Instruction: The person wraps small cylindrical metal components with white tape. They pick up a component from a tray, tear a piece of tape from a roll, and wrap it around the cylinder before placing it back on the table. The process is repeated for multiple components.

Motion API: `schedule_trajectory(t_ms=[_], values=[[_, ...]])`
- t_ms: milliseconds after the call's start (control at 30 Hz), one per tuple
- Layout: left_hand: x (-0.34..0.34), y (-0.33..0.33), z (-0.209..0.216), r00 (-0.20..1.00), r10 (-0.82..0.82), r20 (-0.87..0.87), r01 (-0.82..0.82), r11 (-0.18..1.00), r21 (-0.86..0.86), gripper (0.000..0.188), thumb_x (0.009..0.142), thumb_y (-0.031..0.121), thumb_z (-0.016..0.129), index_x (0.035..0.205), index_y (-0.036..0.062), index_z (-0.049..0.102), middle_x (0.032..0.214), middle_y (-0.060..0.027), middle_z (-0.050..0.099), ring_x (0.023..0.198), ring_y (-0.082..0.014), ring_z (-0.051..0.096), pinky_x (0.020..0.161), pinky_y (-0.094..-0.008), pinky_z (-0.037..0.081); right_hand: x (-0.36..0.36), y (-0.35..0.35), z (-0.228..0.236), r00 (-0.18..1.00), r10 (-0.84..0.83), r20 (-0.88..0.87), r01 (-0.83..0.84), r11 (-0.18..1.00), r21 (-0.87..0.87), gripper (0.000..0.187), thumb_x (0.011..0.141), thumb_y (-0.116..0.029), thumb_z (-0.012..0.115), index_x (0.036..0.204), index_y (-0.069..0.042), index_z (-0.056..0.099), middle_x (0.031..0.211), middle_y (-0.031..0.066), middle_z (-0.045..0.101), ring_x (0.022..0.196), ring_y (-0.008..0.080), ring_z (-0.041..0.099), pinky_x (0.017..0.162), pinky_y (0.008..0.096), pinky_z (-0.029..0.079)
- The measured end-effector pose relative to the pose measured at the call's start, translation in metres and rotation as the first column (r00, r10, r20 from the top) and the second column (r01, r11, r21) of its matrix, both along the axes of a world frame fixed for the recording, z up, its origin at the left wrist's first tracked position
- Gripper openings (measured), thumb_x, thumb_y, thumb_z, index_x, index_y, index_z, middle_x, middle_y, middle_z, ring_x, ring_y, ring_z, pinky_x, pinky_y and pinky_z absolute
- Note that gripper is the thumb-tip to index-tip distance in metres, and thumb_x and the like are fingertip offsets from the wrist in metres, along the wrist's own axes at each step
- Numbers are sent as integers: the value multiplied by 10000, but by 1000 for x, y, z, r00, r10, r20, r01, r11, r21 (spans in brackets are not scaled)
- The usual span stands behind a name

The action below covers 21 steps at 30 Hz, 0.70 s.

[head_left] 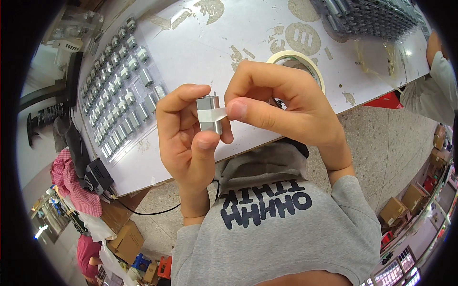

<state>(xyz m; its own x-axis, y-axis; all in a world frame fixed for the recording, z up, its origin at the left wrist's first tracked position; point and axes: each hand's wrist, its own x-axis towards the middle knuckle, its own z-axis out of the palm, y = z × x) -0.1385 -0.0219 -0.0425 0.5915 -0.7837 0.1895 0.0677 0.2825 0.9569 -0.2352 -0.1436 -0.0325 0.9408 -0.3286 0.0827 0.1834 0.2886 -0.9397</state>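
Between the thumb and fingers of my left hand (183,133) stands a small silver electric motor (208,125), its shaft end upward. A strip of whitish masking tape (210,115) lies across the motor's middle. The tape's loose end sticks out to the right, pinched by the thumb and forefinger of my right hand (286,105). Behind the right hand lies a roll of pale yellow tape (315,71), partly hidden by that hand.
A clear plastic tray (155,78) at the left holds rows of similar motors, many with tape bands. More motors (377,19) are stacked at the far right. A black boxy device (98,175) sits by the table's left edge. Another person's sleeve (443,76) shows at the right.
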Motion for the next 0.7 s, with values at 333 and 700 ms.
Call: schedule_trajectory(t_ms=[333, 700], values=[[-11, -6, 7, 996, 80, 42, -83, 993, 78, 645, 799, 486, 535, 1110, -55, 374, 739, -44, 485, 551, -66, 441, 498, -169, 338, -3, 2, 8, 991, -34, -131, 20, 995, -103, 159, 810, -144, 560, 812, 3, 501, 636, 65, 577, 620, 81, 567, 561, 218, 454], [-3, -9, -1, 1000, -3, -31, 4, 1000, 15, 579, 862, 408, 476, 1138, -87, 359, 670, 12, 348, 571, -40, 296, 508, -185, 246, -19, -2, -8, 915, -404, -3, 135, 313, -940, 412, 642, -68, 657, 1029, -59, 518, 1004, 44, 544, 973, 177, 489, 877, 325, 301]])
